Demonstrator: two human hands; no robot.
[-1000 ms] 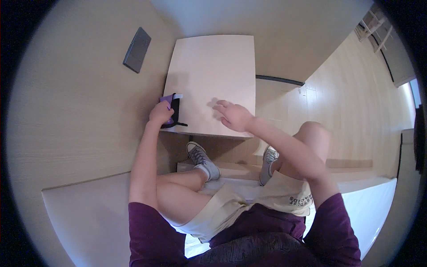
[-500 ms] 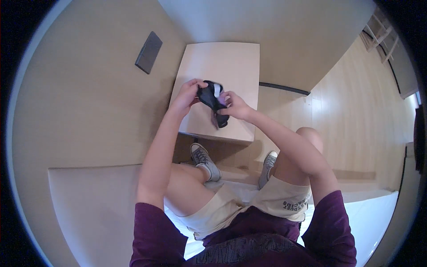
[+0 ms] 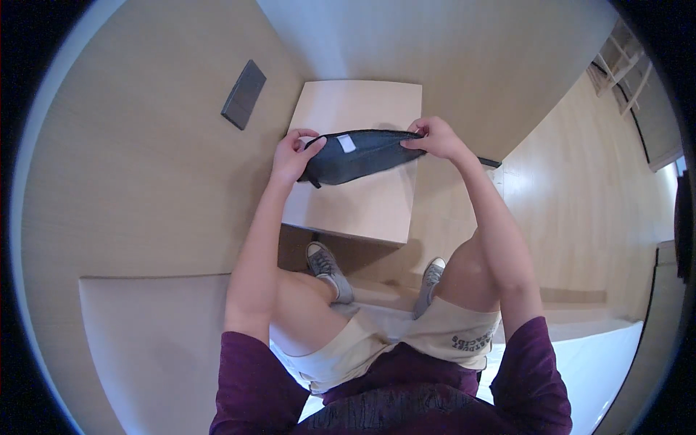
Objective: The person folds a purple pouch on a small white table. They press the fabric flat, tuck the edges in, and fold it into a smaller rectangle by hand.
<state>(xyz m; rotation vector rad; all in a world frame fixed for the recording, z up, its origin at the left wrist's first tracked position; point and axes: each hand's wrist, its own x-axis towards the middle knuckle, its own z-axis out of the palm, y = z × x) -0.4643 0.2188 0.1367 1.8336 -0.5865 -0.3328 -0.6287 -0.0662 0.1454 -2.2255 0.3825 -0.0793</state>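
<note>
A dark, elongated piece of cloth (image 3: 370,158) with a small white label on it is stretched out between my two hands. My left hand (image 3: 296,154) pinches its left end between thumb and fingers, where a short dark bit hangs down. At the opposite end, my right hand (image 3: 436,138) grips the tapering corner. The cloth is held above a pale wooden box-like table (image 3: 348,210), tilted slightly up to the right. Its exact kind I cannot make out.
A dark rectangular panel (image 3: 244,96) is on the wall at the left. My grey shoes (image 3: 328,267) rest on the floor near the table, and I sit on a white-covered surface (image 3: 598,359). Beyond the right wall stands a pale wooden frame (image 3: 625,76).
The cloth was bunched up between my hands and is now spread lengthwise. My right hand has moved right and slightly up, away from the left one.
</note>
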